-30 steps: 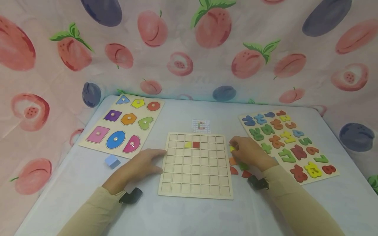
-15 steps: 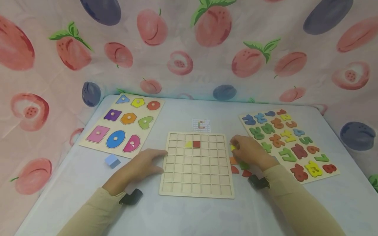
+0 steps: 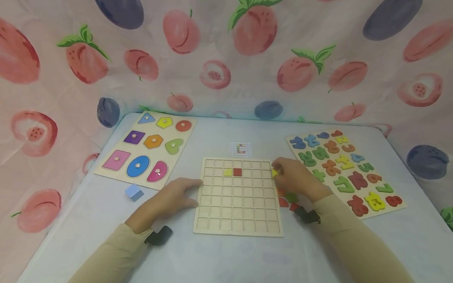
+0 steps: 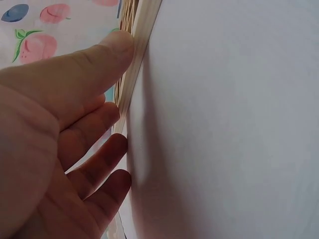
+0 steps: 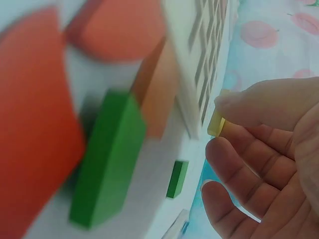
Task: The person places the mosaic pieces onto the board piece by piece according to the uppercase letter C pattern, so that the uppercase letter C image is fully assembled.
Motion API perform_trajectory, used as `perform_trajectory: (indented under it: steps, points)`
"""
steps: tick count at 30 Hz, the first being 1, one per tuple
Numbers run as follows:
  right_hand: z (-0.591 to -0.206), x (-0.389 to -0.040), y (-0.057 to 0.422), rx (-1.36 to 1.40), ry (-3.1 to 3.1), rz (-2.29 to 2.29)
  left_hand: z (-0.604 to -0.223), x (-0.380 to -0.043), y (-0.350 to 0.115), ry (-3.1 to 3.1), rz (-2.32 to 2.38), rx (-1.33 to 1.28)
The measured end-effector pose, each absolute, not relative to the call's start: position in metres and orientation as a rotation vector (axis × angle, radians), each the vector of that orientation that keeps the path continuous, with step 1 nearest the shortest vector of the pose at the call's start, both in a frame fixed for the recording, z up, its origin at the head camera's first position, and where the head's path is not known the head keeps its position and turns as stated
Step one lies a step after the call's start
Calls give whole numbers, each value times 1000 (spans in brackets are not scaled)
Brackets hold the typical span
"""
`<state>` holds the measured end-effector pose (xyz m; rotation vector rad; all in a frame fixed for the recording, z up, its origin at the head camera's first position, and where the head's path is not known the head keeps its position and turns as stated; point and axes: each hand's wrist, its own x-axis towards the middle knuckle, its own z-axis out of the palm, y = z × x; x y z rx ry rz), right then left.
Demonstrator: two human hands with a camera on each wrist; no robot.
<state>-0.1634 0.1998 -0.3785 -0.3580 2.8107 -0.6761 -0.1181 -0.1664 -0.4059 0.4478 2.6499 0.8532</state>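
Note:
My right hand [image 3: 295, 177] pinches a small yellow block [image 5: 218, 119] between thumb and fingers, at the right edge of the wooden grid board [image 3: 244, 214]. A yellow triangle [image 3: 228, 172] and a red square [image 3: 237, 172] lie side by side in cells of the second row from the top. At the board's left edge rests my left hand [image 3: 173, 198], its thumb and fingers spread and relaxed; in the left wrist view the thumb [image 4: 117, 45] lies against the wooden edge [image 4: 134, 69]. Behind the board is a small printed pattern card [image 3: 241, 149].
Loose red [image 3: 283, 202], orange [image 3: 280, 192] and green [image 3: 291, 197] blocks lie under and beside my right wrist. A knobbed shape puzzle [image 3: 141, 149] lies back left, a blue block [image 3: 134, 192] in front of it. A number-and-letter puzzle [image 3: 345, 173] lies at right.
The grid board has shifted slightly to the right, my left hand staying at its edge. My right hand has moved a little left with the yellow block, up to the board's right edge.

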Motion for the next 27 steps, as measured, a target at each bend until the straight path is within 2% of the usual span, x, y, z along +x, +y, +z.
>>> perform_trajectory:
  steps: [18, 27]
  points:
    - [-380, -175, 159, -382, 2787, -672, -405, -122, -163, 2624, 898, 425]
    - [-381, -182, 144, -496, 2807, -660, -404, -123, -161, 2613, 892, 423]
